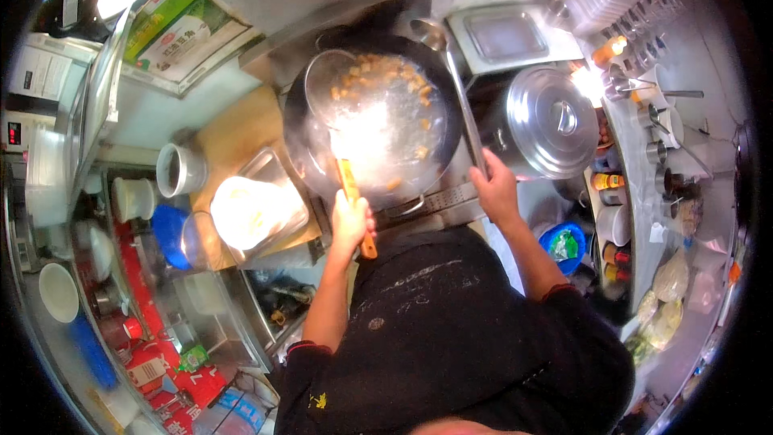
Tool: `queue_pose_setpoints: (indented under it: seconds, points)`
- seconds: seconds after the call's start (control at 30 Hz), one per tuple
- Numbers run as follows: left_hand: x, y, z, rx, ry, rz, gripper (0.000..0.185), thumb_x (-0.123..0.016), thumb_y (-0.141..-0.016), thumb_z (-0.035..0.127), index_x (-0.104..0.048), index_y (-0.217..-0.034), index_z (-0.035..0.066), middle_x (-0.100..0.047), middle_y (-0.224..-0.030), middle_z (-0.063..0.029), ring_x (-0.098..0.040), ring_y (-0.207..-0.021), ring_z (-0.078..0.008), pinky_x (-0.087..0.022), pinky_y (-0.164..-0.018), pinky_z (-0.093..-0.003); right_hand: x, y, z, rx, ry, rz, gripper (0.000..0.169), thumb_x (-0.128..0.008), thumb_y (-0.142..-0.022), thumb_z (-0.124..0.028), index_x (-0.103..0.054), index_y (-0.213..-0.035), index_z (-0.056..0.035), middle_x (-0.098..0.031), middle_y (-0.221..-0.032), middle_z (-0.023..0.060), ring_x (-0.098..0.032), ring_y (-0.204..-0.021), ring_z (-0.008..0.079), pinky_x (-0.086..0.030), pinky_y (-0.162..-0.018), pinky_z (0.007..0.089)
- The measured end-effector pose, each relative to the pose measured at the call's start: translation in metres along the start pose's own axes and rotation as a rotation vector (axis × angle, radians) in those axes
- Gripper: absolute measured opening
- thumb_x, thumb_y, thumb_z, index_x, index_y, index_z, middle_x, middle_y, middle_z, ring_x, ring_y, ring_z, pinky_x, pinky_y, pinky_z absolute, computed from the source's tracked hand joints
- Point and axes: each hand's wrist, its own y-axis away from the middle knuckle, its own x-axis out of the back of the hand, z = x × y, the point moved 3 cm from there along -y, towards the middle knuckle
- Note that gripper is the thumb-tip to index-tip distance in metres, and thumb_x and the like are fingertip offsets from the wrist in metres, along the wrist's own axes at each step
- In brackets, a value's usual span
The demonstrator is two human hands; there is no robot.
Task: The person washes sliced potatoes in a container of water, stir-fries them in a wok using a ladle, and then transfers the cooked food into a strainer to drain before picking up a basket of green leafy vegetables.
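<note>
Before me stands a large wok [444, 160] with liquid in it and several golden-brown food pieces [386, 69] along its far and right sides. My left hand [350, 220] grips the wooden handle of a round strainer [329, 51], whose head lies over the wok's left part. A bright glare hides the wok's middle. My right hand [496, 187] holds the long metal handle of a ladle [430, 33]; its bowl is raised at the wok's far right rim. Steam hangs over the liquid.
A lidded steel pot [546, 127] stands right of the wok. On the left are a metal tray [302, 211] under an overexposed white thing, a white tub [175, 170] and a blue container [169, 235]. Seasoning bottles [607, 181] line the right shelf.
</note>
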Motion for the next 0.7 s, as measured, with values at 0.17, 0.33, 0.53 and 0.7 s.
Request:
queue_pose_setpoints:
  seconds: [0.17, 0.33, 0.53, 0.7]
  points:
    - [-0.030, 0.011, 0.010, 0.130, 0.220, -0.263, 0.021, -0.055, -0.107, 0.014, -0.044, -0.124, 0.009, -0.053, -0.081, -0.0056, -0.053, -0.057, -0.0142, -0.050, -0.048, -0.0334, 0.016, -0.014, -0.007, -0.036, -0.076, -0.031, 0.044, -0.068, -0.093, -0.013, -0.064, -0.133, 0.0052, -0.074, -0.115, 0.0177, -0.070, -0.103, 0.0268, -0.053, -0.094, 0.0388]
    - [-0.030, 0.027, 0.031, 0.252, 0.378, -0.509, 0.034, -0.054, -0.109, 0.018, -0.045, -0.141, 0.009, -0.050, -0.083, -0.0029, -0.046, -0.057, -0.0110, -0.046, -0.048, -0.0295, 0.026, -0.016, 0.016, -0.046, -0.062, -0.004, 0.053, -0.068, -0.097, -0.012, -0.057, -0.144, 0.0080, -0.073, -0.124, 0.0162, -0.069, -0.110, 0.0185, -0.054, -0.095, 0.0318]
    - [-0.003, 0.051, 0.021, 0.341, 0.568, -0.649, 0.041, -0.052, -0.109, 0.019, -0.046, -0.148, 0.008, -0.046, -0.084, -0.0019, -0.041, -0.053, -0.0079, -0.041, -0.045, -0.0246, 0.018, -0.015, -0.003, -0.055, -0.014, -0.010, 0.049, -0.070, -0.092, -0.024, -0.063, -0.135, -0.0016, -0.073, -0.109, 0.0237, -0.073, -0.096, 0.0302, -0.055, -0.086, 0.0419]
    - [0.016, 0.082, 0.023, 0.330, 0.638, -0.689, 0.046, -0.054, -0.109, 0.022, -0.041, -0.150, 0.007, -0.047, -0.083, -0.0025, -0.043, -0.048, -0.0072, -0.042, -0.041, -0.0246, 0.027, 0.003, -0.016, -0.059, 0.003, 0.031, 0.044, -0.070, -0.092, -0.025, -0.064, -0.130, -0.0027, -0.070, -0.100, 0.0247, -0.071, -0.089, 0.0361, -0.053, -0.079, 0.0427]
